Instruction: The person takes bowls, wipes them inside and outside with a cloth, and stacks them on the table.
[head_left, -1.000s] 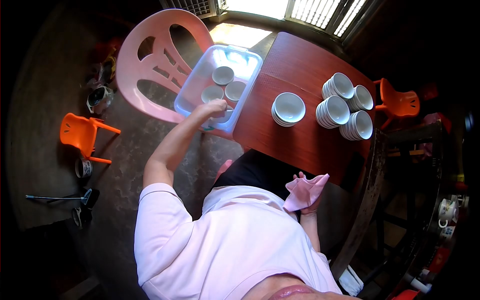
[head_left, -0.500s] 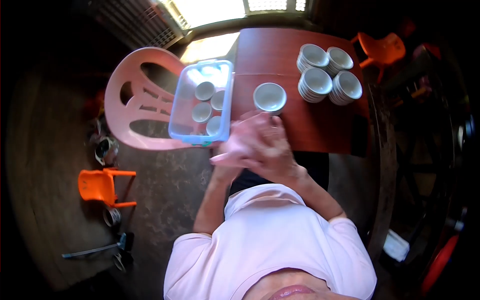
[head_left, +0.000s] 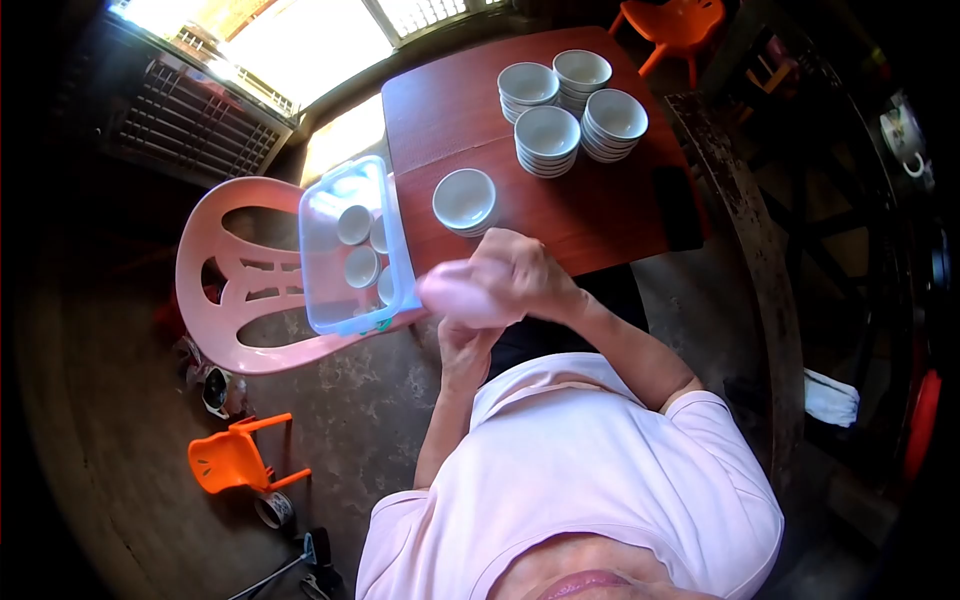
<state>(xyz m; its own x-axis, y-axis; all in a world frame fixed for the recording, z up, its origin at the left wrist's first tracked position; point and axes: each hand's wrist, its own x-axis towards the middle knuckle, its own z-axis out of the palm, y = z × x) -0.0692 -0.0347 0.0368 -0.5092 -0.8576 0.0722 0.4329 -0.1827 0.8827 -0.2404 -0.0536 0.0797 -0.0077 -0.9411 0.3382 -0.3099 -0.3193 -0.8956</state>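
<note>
A pink cloth (head_left: 462,295), blurred by motion, is bunched between my two hands in front of the table edge. My right hand (head_left: 530,272) closes over it from above and the right. Below, my left hand (head_left: 467,345) grips it from underneath, its fingers partly hidden. Whether the cloth wraps anything, I cannot make out. Just beyond my hands, a short stack of white bowls (head_left: 465,200) stands on the reddish-brown table (head_left: 440,120). Left of my hands is a clear plastic bin (head_left: 320,300) with several small white bowls (head_left: 361,267) inside.
Several taller bowl stacks (head_left: 547,135) occupy the table's far right. The bin rests on a pink plastic chair (head_left: 205,310). Small orange chairs stand at lower left (head_left: 230,460) and upper right (head_left: 675,25). A dark wooden beam (head_left: 745,220) runs along the right.
The view has turned, so the table and bin appear shifted left and tilted. My hands have turned the cloth, the right now lying more on top. The bowls on the table look unmoved.
</note>
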